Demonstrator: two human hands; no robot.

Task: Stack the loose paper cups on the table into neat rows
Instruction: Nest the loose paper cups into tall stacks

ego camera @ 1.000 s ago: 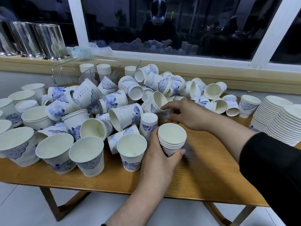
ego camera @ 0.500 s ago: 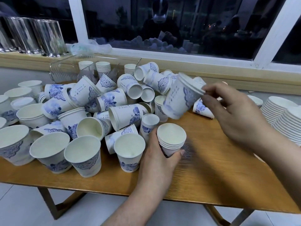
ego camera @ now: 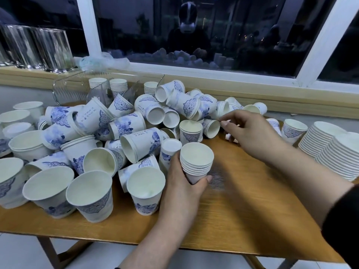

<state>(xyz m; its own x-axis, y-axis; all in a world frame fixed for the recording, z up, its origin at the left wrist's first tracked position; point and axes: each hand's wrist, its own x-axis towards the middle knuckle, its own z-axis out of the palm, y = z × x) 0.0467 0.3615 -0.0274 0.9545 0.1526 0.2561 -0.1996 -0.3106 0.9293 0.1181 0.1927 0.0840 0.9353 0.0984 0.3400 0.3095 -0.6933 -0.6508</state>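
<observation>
1. The left hand wraps the lower part of a nested cup stack on the table; fingers closed around it, thumb in front.
2. The stack stands almost upright, long axis vertical, mouth up, rims above the grip.
3. The right hand reaches beyond, fingers loosely spread, empty, near a lying cup whose mouth faces this hand.

The left hand covers the lower part of the nested stack, so its base cannot be seen. The right hand is smeared by motion at the fingertips; whether they touch a cup is unclear. It hides the cups behind it. The lying stacks run off the right edge, as do the cups at the left edge. The pile buries its inner cups.
</observation>
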